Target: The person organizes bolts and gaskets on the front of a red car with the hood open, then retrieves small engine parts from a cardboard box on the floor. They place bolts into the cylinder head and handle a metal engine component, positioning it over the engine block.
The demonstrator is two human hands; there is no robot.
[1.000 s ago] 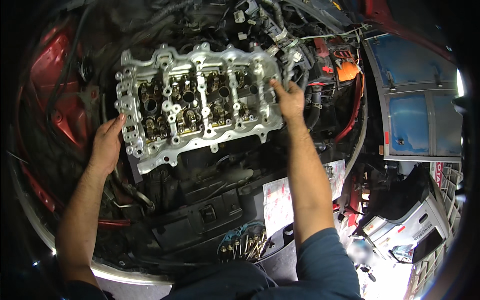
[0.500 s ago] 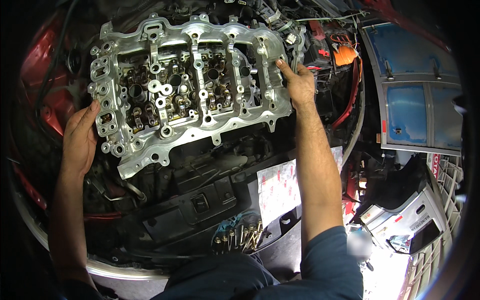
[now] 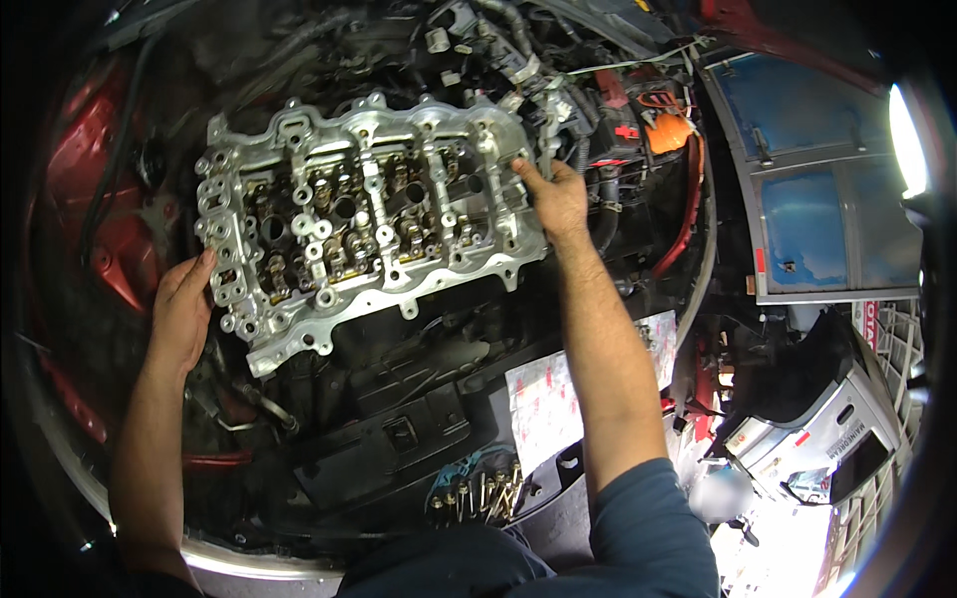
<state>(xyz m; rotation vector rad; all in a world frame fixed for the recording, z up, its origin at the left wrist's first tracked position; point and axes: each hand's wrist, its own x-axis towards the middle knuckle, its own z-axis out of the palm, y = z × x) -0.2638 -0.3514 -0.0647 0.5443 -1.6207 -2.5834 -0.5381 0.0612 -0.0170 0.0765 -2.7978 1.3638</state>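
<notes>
Holding the big silver engine head (image 3: 364, 214) takes two hands, one at each end, likely because it is wide and looks heavy. It sits tilted over the dark engine bay (image 3: 399, 399) of a red car, with its lower left corner dipping down. It is full of holes and small round metal parts, so the hands stay on the outer rim. The left hand (image 3: 184, 309) is pressed flat against the left end, fingers close together and pointing up along the edge. The right hand (image 3: 558, 194) grips the right end, with the fingers curled on the rim and the thumb on top. Room is tight at the top and right, where black hoses and wires (image 3: 518, 60) and an orange cap (image 3: 670, 130) crowd close to the metal. There is more open space below the head, over the black plastic parts. A white sheet of paper (image 3: 543, 399) lies near the right arm. A small bunch of bolts (image 3: 483, 493) stands at the front edge, well apart from both hands
</notes>
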